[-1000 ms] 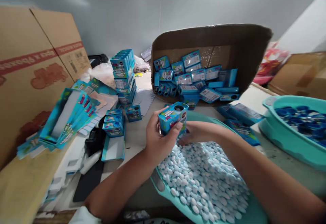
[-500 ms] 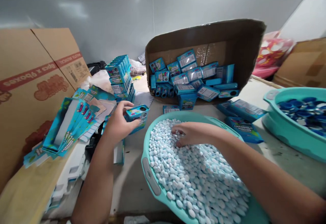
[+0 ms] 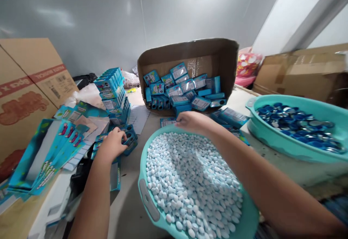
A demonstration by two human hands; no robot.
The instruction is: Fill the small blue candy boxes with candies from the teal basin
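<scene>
My left hand (image 3: 114, 144) is at the left of the basin, its fingers curled at small blue candy boxes (image 3: 131, 141) with dark round openings on top. It grips one of them, partly hidden by the fingers. Above the far rim of a turquoise basin (image 3: 149, 201), my right hand (image 3: 191, 121) has its fingers drawn together; what they hold, if anything, is hidden. Small white and pale-blue candies (image 3: 187, 181) fill much of the basin. A flat blue box (image 3: 168, 122) lies just beyond the rim, close to the right fingertips.
A tipped cardboard box (image 3: 187, 48) holding many blue boxes stands behind the basin. Stacked blue boxes (image 3: 111, 94) rise at left, beside flattened blue cartons (image 3: 54, 152) and a large carton (image 3: 29, 83). Another turquoise basin (image 3: 288, 146) at right contains blue and silver discs (image 3: 296, 123).
My right hand has come out of the candies to the far rim. My left hand has lowered its candy box beside other small boxes. The view has turned right.
</scene>
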